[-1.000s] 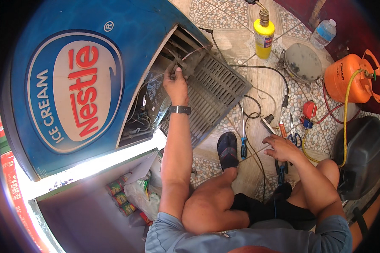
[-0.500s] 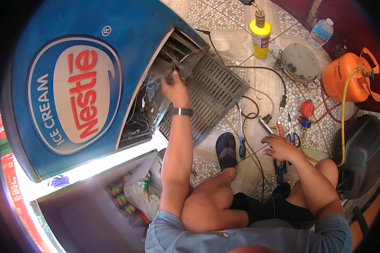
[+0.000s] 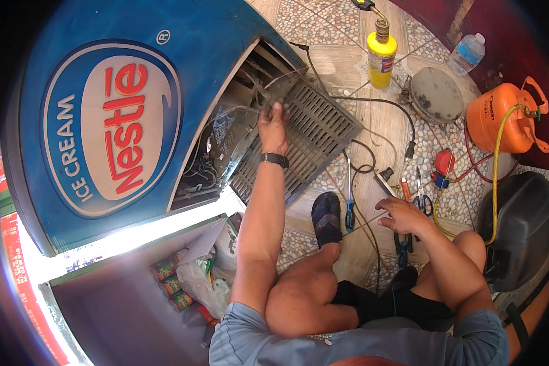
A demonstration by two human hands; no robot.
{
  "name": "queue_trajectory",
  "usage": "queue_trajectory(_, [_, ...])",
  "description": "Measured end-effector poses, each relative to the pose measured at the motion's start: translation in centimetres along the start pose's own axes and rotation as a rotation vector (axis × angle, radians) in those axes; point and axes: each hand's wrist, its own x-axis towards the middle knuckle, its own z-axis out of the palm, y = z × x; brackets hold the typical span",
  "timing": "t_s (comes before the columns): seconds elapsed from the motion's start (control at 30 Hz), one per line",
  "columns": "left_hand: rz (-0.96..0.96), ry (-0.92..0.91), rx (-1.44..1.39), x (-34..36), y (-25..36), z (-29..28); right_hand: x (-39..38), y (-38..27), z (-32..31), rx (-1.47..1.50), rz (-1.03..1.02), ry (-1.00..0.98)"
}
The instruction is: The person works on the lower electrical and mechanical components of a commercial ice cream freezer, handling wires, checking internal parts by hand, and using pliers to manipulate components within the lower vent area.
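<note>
Landmark: the grey slatted grille panel point(image 3: 305, 137), which is leaning out from the open compartment at the foot of the blue freezer cabinet point(image 3: 183, 67).
Left hand point(image 3: 273, 127): I am reaching it up to the grille's upper left corner; the fingers are curling over the panel's top edge and touching it, though I cannot tell how firmly they are gripping. A dark watch is sitting on that wrist.
Right hand point(image 3: 402, 213): I am resting it, loosely open with fingers spread, on the floor tiles well to the right of the grille's lower end, holding nothing that I can make out.
Blue-handled screwdriver point(image 3: 349, 210): lying just below the grille's lower right corner, between my dark shoe point(image 3: 327, 218) and my right hand.
Pliers and scissors point(image 3: 422, 201): lying right of the grille, just beyond my right hand.
Yellow gas can point(image 3: 381, 53): standing upright above and right of the grille.
Orange cylinder point(image 3: 505, 119): lying far right of the grille, a yellow hose running from it.
Wiring: hanging inside the compartment, left of the grille.
</note>
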Motion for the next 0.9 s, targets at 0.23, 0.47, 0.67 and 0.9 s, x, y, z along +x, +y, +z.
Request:
queue_trajectory(0.23, [-0.138, -0.018, -0.284, -1.1, 0.1, -1.0, -0.3, 0.2, -0.1, -0.004, 0.004, 0.015])
queue_trajectory(0.47, [-0.067, -0.001, -0.218, -1.3, -0.5, -1.7, -0.4, 0.1, -0.1, -0.005, -0.007, 0.039])
queue_trajectory(0.67, [-0.020, -0.024, -0.114, -1.5, -0.8, -1.6, -0.4, 0.1, -0.1, -0.008, -0.004, 0.036])
queue_trajectory(0.9, [0.209, 0.084, 0.286, -1.3, -0.5, -0.1, -0.8, -0.4, -0.3, -0.007, 0.014, 0.036])
